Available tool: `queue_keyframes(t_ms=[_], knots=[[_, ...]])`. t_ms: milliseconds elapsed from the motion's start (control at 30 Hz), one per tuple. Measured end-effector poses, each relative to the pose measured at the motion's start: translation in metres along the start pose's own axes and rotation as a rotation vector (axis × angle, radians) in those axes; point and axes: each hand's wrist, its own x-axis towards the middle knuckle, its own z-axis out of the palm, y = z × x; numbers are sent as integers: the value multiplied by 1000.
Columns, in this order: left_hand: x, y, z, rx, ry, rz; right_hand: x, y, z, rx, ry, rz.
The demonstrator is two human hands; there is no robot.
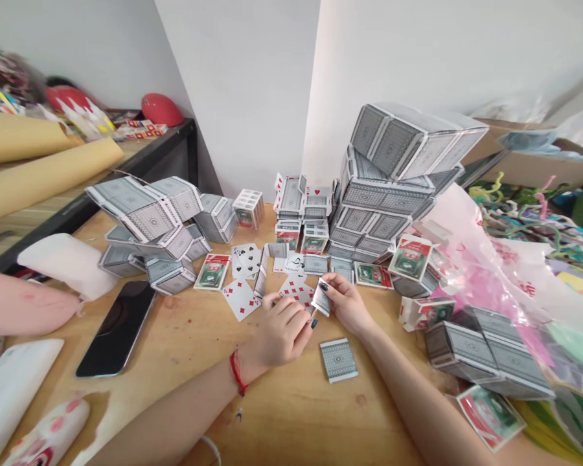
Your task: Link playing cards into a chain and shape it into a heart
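Right hand (347, 303) pinching a card (322, 300), left hand (284, 331) curled beside it — grip unclear, card blocks (376, 194) behind, phone (116, 331) leftward

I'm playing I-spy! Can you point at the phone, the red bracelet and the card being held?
Phone (118, 329), head view: middle of its black screen.
Red bracelet (235, 370), head view: on its band.
Held card (322, 300), head view: middle of its visible side.

Lt-gray walls (243, 84), brighter on R side, lt-brown wood tabletop (282, 421), blk-framed rack (192, 152) far L

Wooden table (291, 417) under cards (339, 360), phone (116, 330)
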Motion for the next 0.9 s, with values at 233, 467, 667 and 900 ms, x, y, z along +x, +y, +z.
queue_keyframes(t_ms=[233,467,667,900], knots=[[0,0,0,-8,7,-2,-4,-3,-2,118,-107,63],[-1,0,0,-26,67,-49,1,-4,-10,162,-87,93],[-1,1,0,-21,93,-117,1,-5,-10,189,-70,85],[-1,0,1,-30,50,-108,-1,-5,-8,191,-105,146]])
